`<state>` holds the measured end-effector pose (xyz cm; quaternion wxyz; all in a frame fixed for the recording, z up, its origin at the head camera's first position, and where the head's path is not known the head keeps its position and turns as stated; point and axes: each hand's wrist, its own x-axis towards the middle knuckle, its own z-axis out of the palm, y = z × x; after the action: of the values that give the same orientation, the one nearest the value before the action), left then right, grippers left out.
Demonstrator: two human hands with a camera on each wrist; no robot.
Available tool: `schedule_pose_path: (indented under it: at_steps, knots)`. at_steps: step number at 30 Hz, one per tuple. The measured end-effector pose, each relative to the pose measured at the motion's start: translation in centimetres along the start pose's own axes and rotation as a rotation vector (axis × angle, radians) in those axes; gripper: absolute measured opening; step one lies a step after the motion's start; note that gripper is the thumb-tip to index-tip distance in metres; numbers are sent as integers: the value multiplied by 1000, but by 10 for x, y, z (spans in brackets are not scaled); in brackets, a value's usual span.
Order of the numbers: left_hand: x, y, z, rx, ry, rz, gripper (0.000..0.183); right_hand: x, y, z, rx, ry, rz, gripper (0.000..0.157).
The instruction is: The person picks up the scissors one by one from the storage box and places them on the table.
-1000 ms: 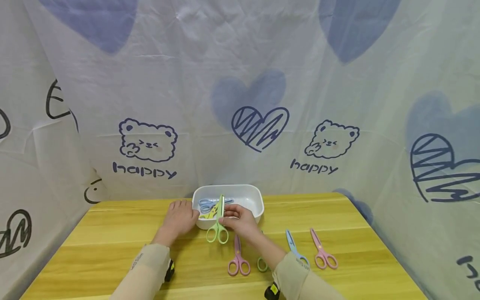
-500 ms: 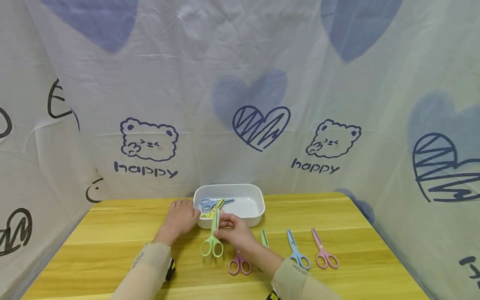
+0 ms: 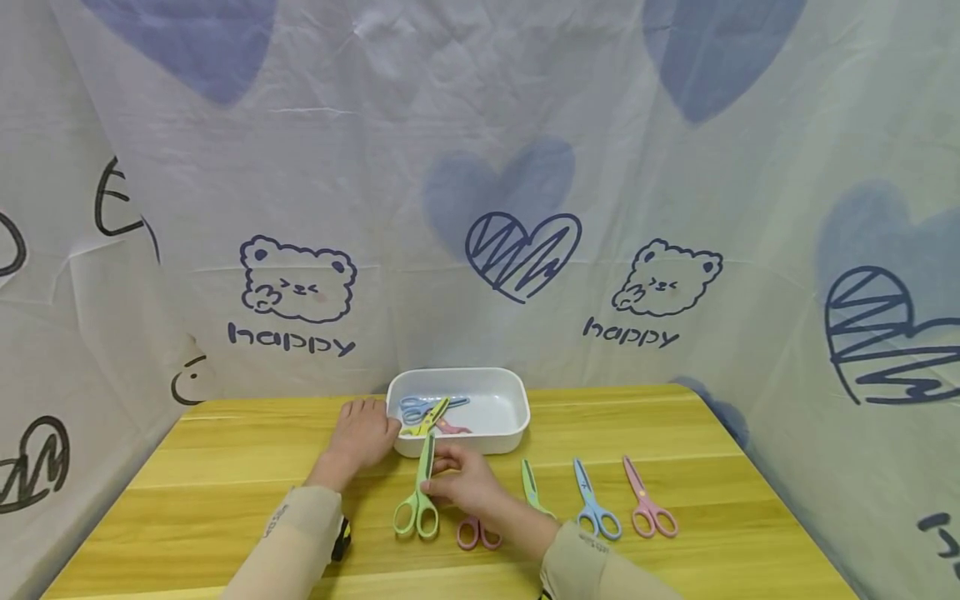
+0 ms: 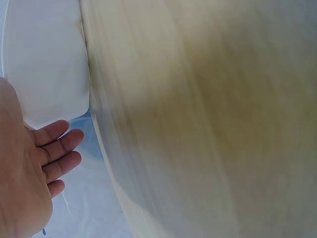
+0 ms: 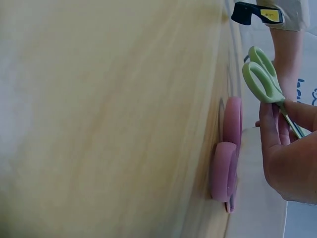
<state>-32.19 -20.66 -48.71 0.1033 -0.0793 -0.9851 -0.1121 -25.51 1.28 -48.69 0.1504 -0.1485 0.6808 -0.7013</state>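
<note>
"Pinching the green scissors (image 3: 424,477) between thumb and fingers, the right hand (image 3: 467,483) grips at the blades, just ahead of the handles. Orientation?"

"Blades away from the person, handles toward. Long axis roughly fore-and-aft, tip leaning slightly right. Location: above the table (image 3: 225,483), left of a pink pair (image 5: 225,171), before the near-left part of the white container (image 3: 480,446)."

"Tip touching the container?"

"Cannot tell; head view shows it overlapping the near wall. In the right wrist view the fingers cover part of the blades and the tip is hidden."

"Left hand (image 3: 363,435)?"

"At the container's left end, fingers relaxed. Its thumb does not show in the left wrist view."

"Other obscured items?"

"Head view: the pink pair's blades lie behind the right hand; a second green pair (image 3: 529,483) is partly behind the forearm. Blue pair (image 3: 587,493) and outer pink pair (image 3: 639,492) lie plain, farther right. Inside the container, blue, yellow and pink scissors (image 3: 438,408) overlap, partly masked by the near wall."
</note>
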Motion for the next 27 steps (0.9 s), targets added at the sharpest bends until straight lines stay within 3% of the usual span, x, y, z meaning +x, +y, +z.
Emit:
schedule_pose_path:
  at_steps: [17,27]
  knots:
    - [0,0,-2,-13,-8,4,42,3,8,-1,-122,6,12,40]
    - [1,0,-2,-6,-14,6,42,4,2,2,-80,9,71,25]
